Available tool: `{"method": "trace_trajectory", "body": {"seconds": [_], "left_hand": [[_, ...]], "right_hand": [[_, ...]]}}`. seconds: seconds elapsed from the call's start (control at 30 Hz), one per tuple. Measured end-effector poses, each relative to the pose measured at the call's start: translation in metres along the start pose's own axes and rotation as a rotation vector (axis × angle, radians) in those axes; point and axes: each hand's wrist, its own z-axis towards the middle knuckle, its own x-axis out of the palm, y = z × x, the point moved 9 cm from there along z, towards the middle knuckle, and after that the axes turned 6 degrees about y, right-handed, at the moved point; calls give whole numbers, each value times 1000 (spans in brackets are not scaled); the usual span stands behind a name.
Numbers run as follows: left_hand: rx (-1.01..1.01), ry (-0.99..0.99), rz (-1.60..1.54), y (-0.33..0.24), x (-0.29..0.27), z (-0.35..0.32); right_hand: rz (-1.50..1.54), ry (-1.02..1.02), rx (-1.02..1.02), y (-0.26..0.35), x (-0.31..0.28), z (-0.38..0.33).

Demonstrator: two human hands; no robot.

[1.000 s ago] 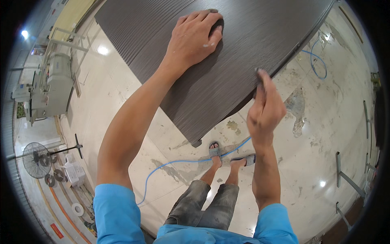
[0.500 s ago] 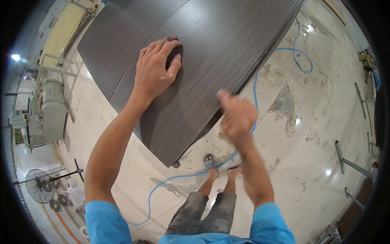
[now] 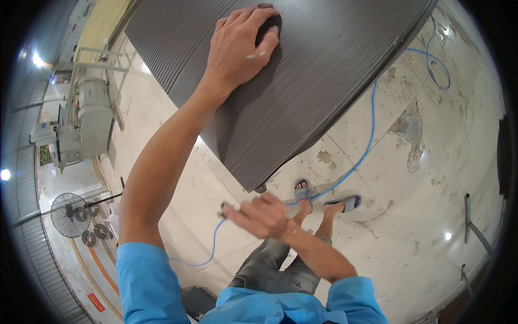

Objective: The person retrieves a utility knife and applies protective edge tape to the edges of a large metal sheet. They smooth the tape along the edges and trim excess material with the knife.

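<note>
A large dark grey panel (image 3: 318,70) with fine wood-like grain and ridges along its left part spans the upper middle. My left hand (image 3: 240,51) rests on it, fingers and thumb curled round a dark, pad-like thing (image 3: 268,29) whose kind I cannot make out. Below the panel's near corner, my right hand (image 3: 259,216) hangs in the air, apart from the panel. Its fingers are smeared by motion, with one digit stretched to the left. Whether it holds anything small does not show.
A blue hose (image 3: 353,168) runs over the stained pale floor, passing my sandalled feet (image 3: 303,191). At the left stand a standing fan (image 3: 70,215) and a grey machine (image 3: 93,116). Metal stand legs (image 3: 468,218) stick out at the right.
My right hand has moved from the panel's right edge down and left, off the panel. My left hand stays on the panel, while the whole view has shifted.
</note>
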Motion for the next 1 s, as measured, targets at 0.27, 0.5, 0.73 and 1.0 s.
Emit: {"method": "trace_trajectory", "body": {"seconds": [0.27, 0.5, 0.73, 1.0], "left_hand": [[5, -20, 20, -9, -7, -1], [-9, -28, -64, -12, -24, 3], [-8, -53, -82, -6, -30, -2], [8, -84, -158, -1, -39, -3]], "right_hand": [[937, -906, 1024, -68, 1, -61], [1016, -867, 1100, -39, 13, -28], [1201, -851, 1263, -34, 21, -42], [1030, -732, 1229, -33, 9, -39]]}}
